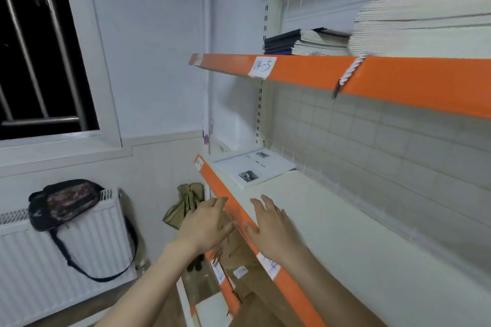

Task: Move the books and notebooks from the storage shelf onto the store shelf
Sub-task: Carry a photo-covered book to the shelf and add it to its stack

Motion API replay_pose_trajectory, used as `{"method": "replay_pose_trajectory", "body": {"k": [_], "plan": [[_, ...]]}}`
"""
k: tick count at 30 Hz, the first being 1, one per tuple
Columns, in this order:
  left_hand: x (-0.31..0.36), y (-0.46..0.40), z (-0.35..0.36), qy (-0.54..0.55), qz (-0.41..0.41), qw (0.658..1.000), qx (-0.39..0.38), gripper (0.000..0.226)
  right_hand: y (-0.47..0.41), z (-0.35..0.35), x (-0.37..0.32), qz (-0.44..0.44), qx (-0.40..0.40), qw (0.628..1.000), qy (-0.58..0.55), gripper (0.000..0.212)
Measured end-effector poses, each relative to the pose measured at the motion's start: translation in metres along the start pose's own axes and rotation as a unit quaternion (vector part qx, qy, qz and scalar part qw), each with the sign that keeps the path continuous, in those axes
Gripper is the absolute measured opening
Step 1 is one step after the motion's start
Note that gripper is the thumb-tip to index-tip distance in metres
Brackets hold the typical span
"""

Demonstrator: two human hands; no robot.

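Head view shows both hands empty with fingers spread: the left hand (206,224) is in front of the orange edge of the middle shelf (332,220), the right hand (271,223) is over its white board. A white book (253,168) lies flat at the far left end of this shelf. On the upper shelf (398,75) lie dark notebooks (289,42) and a tall pale stack (425,24), cut off at the right and blurred.

Both hands, left hand (206,223) and right hand (271,225), empty, fingers spread over orange-edged shelf (345,233); booklet (252,167) beyond, seemingly flat; frame blurred.
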State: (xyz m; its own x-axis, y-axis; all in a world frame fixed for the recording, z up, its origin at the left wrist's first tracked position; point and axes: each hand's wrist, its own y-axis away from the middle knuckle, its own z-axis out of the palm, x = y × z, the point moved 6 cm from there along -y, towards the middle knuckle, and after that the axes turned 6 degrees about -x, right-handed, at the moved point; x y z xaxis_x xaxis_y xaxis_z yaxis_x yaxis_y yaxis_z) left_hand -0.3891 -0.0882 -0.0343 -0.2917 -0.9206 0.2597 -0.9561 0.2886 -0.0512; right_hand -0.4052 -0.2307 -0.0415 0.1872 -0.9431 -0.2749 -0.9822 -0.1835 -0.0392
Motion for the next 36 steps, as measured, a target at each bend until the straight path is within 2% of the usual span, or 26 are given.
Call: {"method": "replay_pose_trajectory", "body": {"k": [9,15,23,26,30,36], "plan": [[-0.036,-0.084,-0.002,0.039,0.009,0.999,0.003,0.065,-0.083,0.006,0.02,0.025,-0.005,1.0,0.007,0.057],[-0.042,-0.128,0.011,0.057,0.037,0.998,-0.004,0.063,-0.115,0.023,0.041,0.065,0.001,0.998,0.0,0.066],[-0.046,-0.217,0.011,0.048,0.119,0.992,-0.01,0.058,-0.174,0.028,0.059,0.128,0.008,0.992,0.006,0.06],[-0.058,-0.257,0.013,0.013,0.12,0.992,-0.023,0.064,-0.199,0.026,0.065,0.163,0.009,0.987,0.003,0.058],[-0.079,-0.305,0.018,-0.046,0.071,0.995,-0.053,0.072,-0.227,0.025,0.067,0.212,0.016,0.977,-0.011,0.058],[-0.097,-0.357,0.025,-0.038,0.063,0.99,-0.118,0.092,-0.264,0.033,0.068,0.27,0.031,0.962,-0.009,0.054]]}}
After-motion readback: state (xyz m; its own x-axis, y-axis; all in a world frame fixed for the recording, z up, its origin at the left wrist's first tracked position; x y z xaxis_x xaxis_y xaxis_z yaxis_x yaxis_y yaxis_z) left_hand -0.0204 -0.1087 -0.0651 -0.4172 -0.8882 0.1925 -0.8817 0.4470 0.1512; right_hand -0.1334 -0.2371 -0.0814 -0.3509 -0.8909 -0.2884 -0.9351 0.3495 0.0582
